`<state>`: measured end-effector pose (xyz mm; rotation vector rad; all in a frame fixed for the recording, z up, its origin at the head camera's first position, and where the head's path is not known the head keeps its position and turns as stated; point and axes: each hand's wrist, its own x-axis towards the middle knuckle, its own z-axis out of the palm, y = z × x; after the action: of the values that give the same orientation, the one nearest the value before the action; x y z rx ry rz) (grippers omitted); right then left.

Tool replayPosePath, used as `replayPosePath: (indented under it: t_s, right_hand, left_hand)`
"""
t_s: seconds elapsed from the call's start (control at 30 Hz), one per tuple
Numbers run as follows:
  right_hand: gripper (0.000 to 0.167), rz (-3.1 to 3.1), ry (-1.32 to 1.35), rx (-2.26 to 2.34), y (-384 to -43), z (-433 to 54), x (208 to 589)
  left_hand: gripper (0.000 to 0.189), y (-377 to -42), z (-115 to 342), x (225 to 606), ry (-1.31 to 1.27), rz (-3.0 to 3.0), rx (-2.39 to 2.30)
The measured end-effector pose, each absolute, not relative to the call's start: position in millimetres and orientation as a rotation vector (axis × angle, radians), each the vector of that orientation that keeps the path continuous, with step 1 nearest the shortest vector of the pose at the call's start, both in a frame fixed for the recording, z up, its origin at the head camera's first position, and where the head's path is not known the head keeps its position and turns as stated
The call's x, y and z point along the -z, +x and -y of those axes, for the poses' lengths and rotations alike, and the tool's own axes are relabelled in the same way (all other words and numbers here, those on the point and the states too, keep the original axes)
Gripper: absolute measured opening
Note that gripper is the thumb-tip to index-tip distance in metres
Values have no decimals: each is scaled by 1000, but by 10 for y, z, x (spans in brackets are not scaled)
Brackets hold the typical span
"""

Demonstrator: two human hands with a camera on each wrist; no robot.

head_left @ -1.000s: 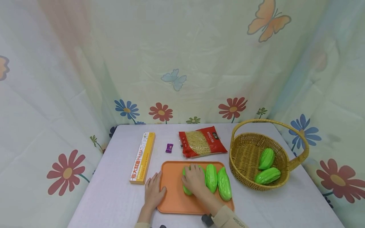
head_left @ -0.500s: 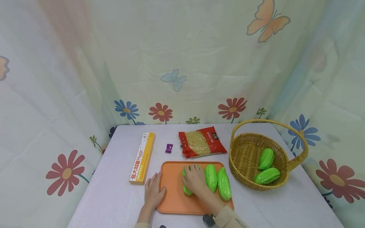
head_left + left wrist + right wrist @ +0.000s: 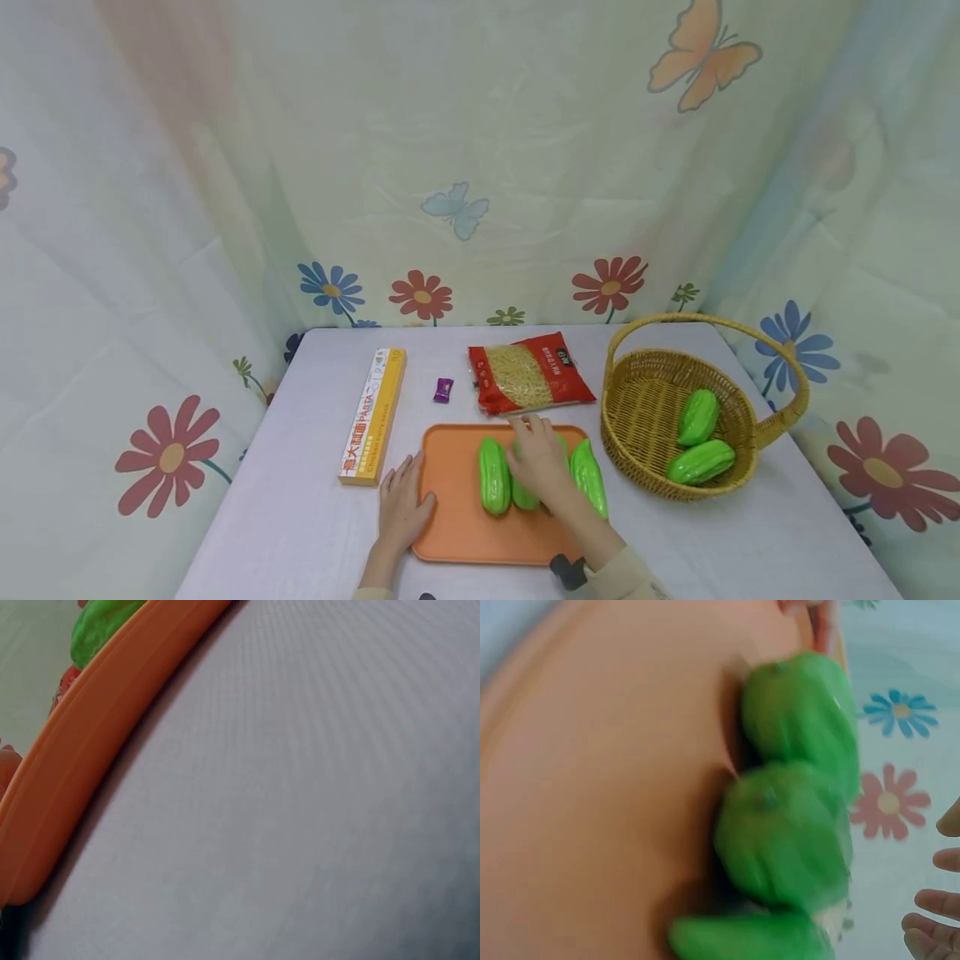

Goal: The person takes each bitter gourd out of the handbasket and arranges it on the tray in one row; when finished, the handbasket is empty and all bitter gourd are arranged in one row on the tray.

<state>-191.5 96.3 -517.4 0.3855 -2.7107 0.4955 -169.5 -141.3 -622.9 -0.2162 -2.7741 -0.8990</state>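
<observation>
Several green ridged gourds (image 3: 494, 477) lie side by side on an orange tray (image 3: 457, 533). My right hand (image 3: 538, 458) is over the middle ones and partly hides them. Its fingers (image 3: 939, 904) appear apart at the right edge of the right wrist view, with no gourd between them. That view also shows the blurred ends of three gourds in a row on the tray. My left hand (image 3: 403, 507) rests at the tray's left edge with its fingers stretched forward. In the left wrist view the tray's side wall (image 3: 97, 742) crosses the upper left.
A wicker basket (image 3: 630, 417) with a tall handle stands at the right, two gourds (image 3: 701, 462) inside. Behind the tray lie a red bag of pasta (image 3: 525, 375) and a small purple candy (image 3: 442, 390). A yellow-and-white pasta box (image 3: 372, 417) lies at the left.
My right hand has let go of the leftmost gourds and shifted right, over the middle ones. The leftmost gourd now shows whole. My left hand stays in place.
</observation>
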Motion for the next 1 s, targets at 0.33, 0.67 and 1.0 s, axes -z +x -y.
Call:
replayPosePath:
  t_s: [0.33,0.67,1.0]
  right_hand:
    - [38,2684,221,-535,-1964,-1374,5061]
    - [40,2667,90,-661,-1967,-1704,5004]
    - [43,2733,-106,-690,-1996,-2076,5015]
  left_hand:
    - [66,-1695,1408,6224,-218,2769,906]
    - [66,-1696,1408,6220,-213,2783,903]
    - [65,-1689,1404,6213,-233,2758,890]
